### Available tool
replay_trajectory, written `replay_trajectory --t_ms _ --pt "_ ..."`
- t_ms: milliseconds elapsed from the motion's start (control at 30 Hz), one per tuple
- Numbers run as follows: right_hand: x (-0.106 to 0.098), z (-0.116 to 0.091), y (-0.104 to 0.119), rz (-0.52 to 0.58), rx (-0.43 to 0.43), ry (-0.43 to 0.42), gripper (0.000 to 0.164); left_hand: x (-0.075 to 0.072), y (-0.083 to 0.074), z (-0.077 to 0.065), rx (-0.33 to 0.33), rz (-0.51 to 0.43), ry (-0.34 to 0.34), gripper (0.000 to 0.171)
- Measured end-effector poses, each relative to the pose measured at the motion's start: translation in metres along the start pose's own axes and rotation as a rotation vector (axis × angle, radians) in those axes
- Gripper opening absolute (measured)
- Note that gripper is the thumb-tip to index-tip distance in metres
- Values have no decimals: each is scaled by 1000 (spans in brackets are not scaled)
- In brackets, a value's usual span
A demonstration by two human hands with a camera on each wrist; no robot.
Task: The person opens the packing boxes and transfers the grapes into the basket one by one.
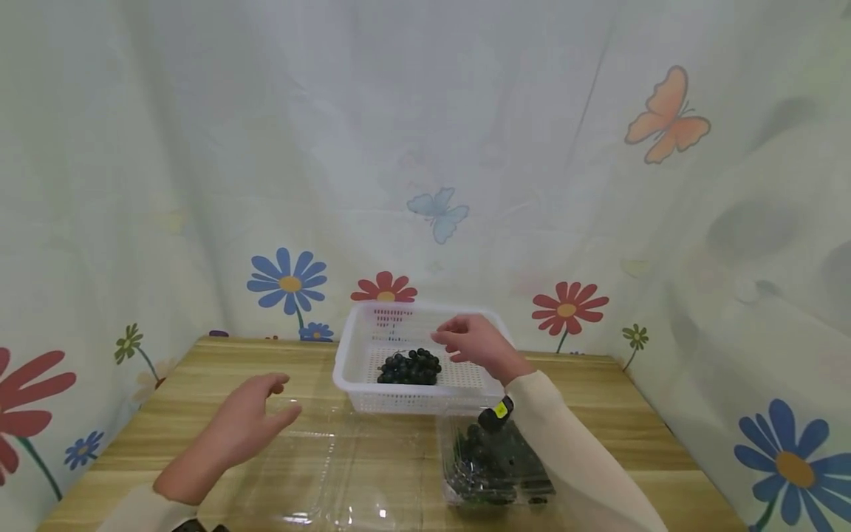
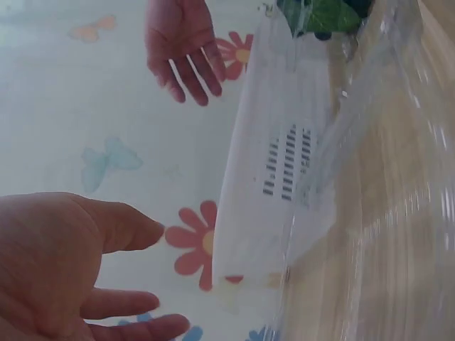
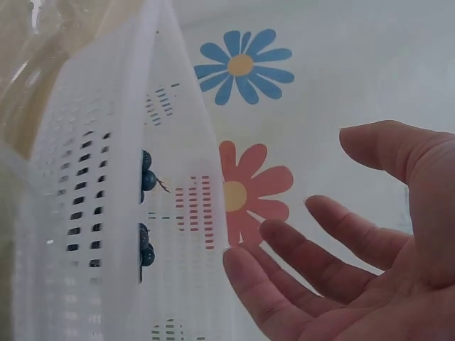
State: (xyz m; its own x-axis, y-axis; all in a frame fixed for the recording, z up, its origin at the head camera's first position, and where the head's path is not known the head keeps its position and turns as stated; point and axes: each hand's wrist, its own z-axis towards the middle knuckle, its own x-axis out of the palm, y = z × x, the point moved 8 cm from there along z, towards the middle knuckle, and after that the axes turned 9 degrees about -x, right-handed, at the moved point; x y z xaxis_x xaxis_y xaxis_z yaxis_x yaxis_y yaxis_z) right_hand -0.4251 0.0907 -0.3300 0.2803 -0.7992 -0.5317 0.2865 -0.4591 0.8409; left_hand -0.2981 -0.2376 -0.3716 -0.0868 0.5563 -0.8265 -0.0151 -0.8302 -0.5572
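A bunch of dark grapes (image 1: 408, 368) lies in a white perforated plastic basket (image 1: 412, 390). Over the basket's right side hovers my right hand (image 1: 477, 343), fingers spread and holding nothing. In the right wrist view a few grapes (image 3: 147, 170) show past the basket rim. My left hand (image 1: 249, 421) is raised at the left above a clear plastic lid or tray (image 1: 299, 465), thumb and fingers apart with nothing between them. A clear plastic box (image 1: 452, 484) with more dark grapes (image 1: 479, 458) stands in front of the basket, partly behind my right wrist.
A wood-grain table (image 1: 219, 362) carries everything. Close behind the basket hangs a pale curtain (image 1: 372, 148) printed with flowers and butterflies, which also runs along both sides. The clear lid or tray lies left of the grape box.
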Motion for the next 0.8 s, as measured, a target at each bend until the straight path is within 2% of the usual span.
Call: replay_trajectory --t_ms 233,467,633,800 --pt "-4 -29 4 -17 -108 -8 32 17 -33 -2 30 -223 23 48" --pt "-6 -60 -1 -33 -167 15 32 50 -53 1 -16 -412 58 26" --pt "-7 -79 -7 -66 -193 15 30 63 -65 0 2 -470 73 24" --pt "-6 -95 -4 -141 -268 19 30 78 -72 -2 37 -516 134 27"
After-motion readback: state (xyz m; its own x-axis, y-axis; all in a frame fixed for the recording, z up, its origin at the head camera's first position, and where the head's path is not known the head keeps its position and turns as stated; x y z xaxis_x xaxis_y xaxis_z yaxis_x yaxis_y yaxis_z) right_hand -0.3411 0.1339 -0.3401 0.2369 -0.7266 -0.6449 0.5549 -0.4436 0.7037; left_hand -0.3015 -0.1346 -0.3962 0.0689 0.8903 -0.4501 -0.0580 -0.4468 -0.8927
